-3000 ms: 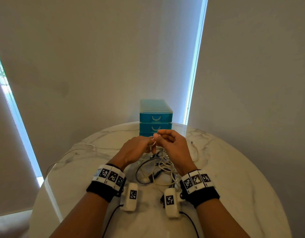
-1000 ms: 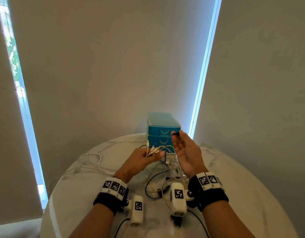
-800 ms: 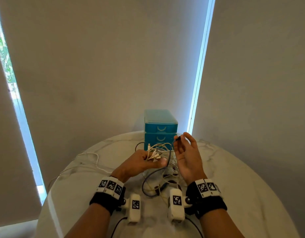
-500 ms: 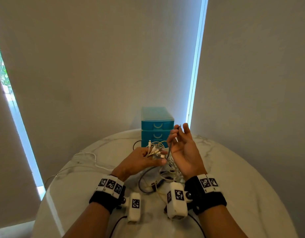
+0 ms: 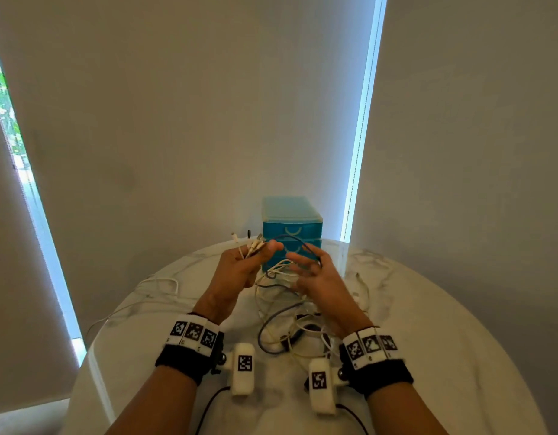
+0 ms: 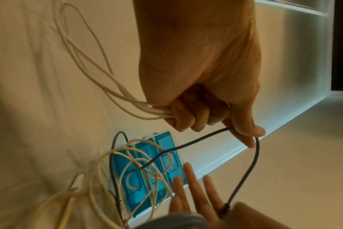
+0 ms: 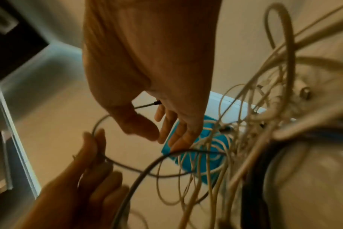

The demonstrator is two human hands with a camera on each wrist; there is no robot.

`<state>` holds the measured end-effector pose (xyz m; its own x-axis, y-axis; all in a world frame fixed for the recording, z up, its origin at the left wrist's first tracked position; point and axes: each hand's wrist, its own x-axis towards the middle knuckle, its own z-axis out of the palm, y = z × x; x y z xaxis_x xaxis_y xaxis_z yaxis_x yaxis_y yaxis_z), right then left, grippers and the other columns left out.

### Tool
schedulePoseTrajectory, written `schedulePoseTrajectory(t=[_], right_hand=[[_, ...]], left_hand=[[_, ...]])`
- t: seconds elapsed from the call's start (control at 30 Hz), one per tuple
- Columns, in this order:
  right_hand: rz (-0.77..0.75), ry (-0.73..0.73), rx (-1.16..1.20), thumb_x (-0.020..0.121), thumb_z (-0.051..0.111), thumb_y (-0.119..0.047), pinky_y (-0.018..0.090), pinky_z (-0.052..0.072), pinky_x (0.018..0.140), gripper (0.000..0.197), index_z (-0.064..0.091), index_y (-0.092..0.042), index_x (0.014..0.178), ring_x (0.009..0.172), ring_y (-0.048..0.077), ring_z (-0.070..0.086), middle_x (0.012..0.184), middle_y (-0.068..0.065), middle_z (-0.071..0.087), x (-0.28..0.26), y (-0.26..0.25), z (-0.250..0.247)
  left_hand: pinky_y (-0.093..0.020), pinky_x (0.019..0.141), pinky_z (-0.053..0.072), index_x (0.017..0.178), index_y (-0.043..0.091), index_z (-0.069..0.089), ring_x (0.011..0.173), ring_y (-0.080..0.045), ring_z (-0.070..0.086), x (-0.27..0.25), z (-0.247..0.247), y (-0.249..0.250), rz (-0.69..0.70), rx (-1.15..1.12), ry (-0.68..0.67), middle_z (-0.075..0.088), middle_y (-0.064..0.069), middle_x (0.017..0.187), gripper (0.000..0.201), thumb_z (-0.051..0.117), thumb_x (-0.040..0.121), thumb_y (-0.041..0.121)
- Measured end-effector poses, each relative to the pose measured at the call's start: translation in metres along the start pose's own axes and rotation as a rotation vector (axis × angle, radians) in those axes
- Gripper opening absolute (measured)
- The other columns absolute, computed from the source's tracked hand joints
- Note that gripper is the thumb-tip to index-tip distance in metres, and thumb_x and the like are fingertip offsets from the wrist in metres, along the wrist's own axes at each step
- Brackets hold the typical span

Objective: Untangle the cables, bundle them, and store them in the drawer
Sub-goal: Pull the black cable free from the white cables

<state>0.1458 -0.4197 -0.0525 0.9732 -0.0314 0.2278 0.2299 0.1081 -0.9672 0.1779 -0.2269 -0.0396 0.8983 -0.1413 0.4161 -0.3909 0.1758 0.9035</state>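
My left hand (image 5: 240, 268) grips a bunch of white cable ends (image 5: 254, 245), plugs pointing up; in the left wrist view its fist (image 6: 188, 114) closes on the white strands. A dark cable (image 5: 298, 238) runs under the left thumb (image 6: 245, 133) and arcs over to my right hand (image 5: 315, 273). Its plug (image 7: 157, 103) sits between the right thumb's base and forefinger, while the other right fingers (image 7: 171, 124) spread straight. The cable tangle (image 5: 287, 324) hangs from both hands onto the marble table (image 5: 428, 340). The blue drawer unit (image 5: 291, 226) stands behind, drawers closed.
One white cable (image 5: 164, 284) lies apart on the table's left side and runs off its edge. The wall rises close behind the drawer unit, with bright window strips left and right. The round table's edge curves near on both sides.
My right hand has dropped from its raised pose and spread its fingers. My left hand has lifted the bunch of plugs higher, and the dark cable now loops across the left thumb.
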Motion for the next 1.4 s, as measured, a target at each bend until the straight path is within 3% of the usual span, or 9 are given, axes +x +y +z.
schedulePoseTrajectory(t=[0.2, 0.43, 0.57, 0.73, 0.87, 1.0, 1.1, 1.23, 1.4], right_hand=[[-0.003, -0.033, -0.135, 0.089, 0.085, -0.007, 0.024, 0.062, 0.08, 0.047, 0.056, -0.011, 0.126, 0.101, 0.014, 0.08, 0.108, 0.002, 0.083, -0.005, 0.014, 0.027], [-0.151, 0.375, 0.005, 0.096, 0.081, -0.019, 0.044, 0.065, 0.095, 0.024, 0.066, -0.013, 0.114, 0.104, 0.021, 0.079, 0.111, 0.007, 0.079, 0.003, 0.006, 0.01], [-0.083, 0.354, 0.199, 0.1, 0.075, -0.012, 0.043, 0.064, 0.095, 0.023, 0.065, -0.007, 0.12, 0.106, 0.027, 0.08, 0.11, 0.01, 0.082, -0.001, -0.008, 0.003], [-0.134, 0.374, 0.48, 0.101, 0.069, -0.001, 0.038, 0.067, 0.088, 0.018, 0.062, -0.003, 0.117, 0.101, 0.035, 0.08, 0.104, 0.017, 0.08, -0.007, -0.044, -0.018], [-0.055, 0.289, 0.817, 0.102, 0.064, -0.001, 0.039, 0.064, 0.095, 0.012, 0.062, -0.004, 0.114, 0.113, 0.035, 0.077, 0.111, 0.018, 0.077, -0.011, -0.054, -0.029], [-0.001, 0.23, 0.868, 0.104, 0.061, -0.001, 0.034, 0.066, 0.087, 0.004, 0.064, -0.004, 0.105, 0.11, 0.032, 0.078, 0.106, 0.018, 0.079, -0.011, -0.052, -0.023], [0.067, 0.116, 0.838, 0.103, 0.06, -0.001, 0.027, 0.066, 0.079, 0.007, 0.068, -0.001, 0.103, 0.104, 0.027, 0.08, 0.112, 0.022, 0.077, -0.012, -0.054, -0.014], [0.061, 0.107, 0.876, 0.096, 0.064, 0.003, 0.026, 0.066, 0.08, 0.007, 0.068, 0.001, 0.101, 0.094, 0.023, 0.081, 0.105, 0.02, 0.077, -0.016, -0.066, -0.016], [-0.056, 0.15, 1.335, 0.051, 0.09, 0.022, 0.026, 0.066, 0.073, 0.072, 0.067, 0.009, 0.118, 0.099, 0.026, 0.078, 0.109, 0.025, 0.076, -0.015, -0.056, -0.047]], left_hand=[[-0.019, 0.049, 0.031, 0.117, 0.011, 0.081, 0.047, -0.002, 0.039, -0.009, 0.009, 0.026, 0.007, 0.054, -0.105, 0.056, 0.015, 0.052, 0.031, 0.069, 0.099, 0.033], [-0.021, 0.047, 0.032, 0.102, 0.019, 0.081, 0.049, -0.003, 0.039, 0.005, -0.007, -0.006, -0.229, 0.366, -0.084, 0.05, 0.015, 0.056, 0.059, 0.07, 0.088, 0.074], [-0.026, 0.047, 0.028, 0.079, 0.019, 0.064, 0.049, -0.009, 0.034, 0.01, -0.011, -0.031, -0.346, 0.391, -0.041, 0.047, 0.002, 0.064, 0.056, 0.071, 0.087, 0.074], [-0.026, 0.048, 0.032, 0.112, 0.034, 0.078, 0.06, -0.012, 0.04, 0.017, -0.02, -0.03, -0.317, 0.264, 0.179, 0.05, 0.004, 0.071, 0.034, 0.069, 0.096, 0.062], [-0.027, 0.048, 0.029, 0.081, 0.02, 0.06, 0.051, -0.009, 0.034, 0.014, -0.016, -0.029, -0.328, 0.268, 0.141, 0.047, 0.001, 0.068, 0.05, 0.07, 0.09, 0.069], [-0.024, 0.051, 0.033, 0.088, 0.02, 0.074, 0.059, -0.01, 0.042, 0.006, -0.005, -0.015, -0.319, 0.318, 0.096, 0.059, 0.01, 0.072, 0.058, 0.07, 0.084, 0.078], [-0.02, 0.059, 0.043, 0.108, 0.032, 0.079, 0.079, -0.002, 0.061, 0.001, -0.004, -0.011, -0.289, 0.378, 0.036, 0.074, 0.017, 0.091, 0.044, 0.081, 0.081, 0.066], [-0.024, 0.051, 0.037, 0.086, 0.024, 0.087, 0.066, -0.007, 0.058, 0.002, -0.014, -0.02, -0.275, 0.443, 0.15, 0.073, 0.007, 0.075, 0.043, 0.076, 0.087, 0.066], [-0.027, 0.054, 0.036, 0.082, 0.021, 0.088, 0.066, -0.008, 0.056, 0.004, -0.018, -0.024, -0.307, 0.418, 0.163, 0.07, 0.008, 0.068, 0.04, 0.075, 0.092, 0.058]])
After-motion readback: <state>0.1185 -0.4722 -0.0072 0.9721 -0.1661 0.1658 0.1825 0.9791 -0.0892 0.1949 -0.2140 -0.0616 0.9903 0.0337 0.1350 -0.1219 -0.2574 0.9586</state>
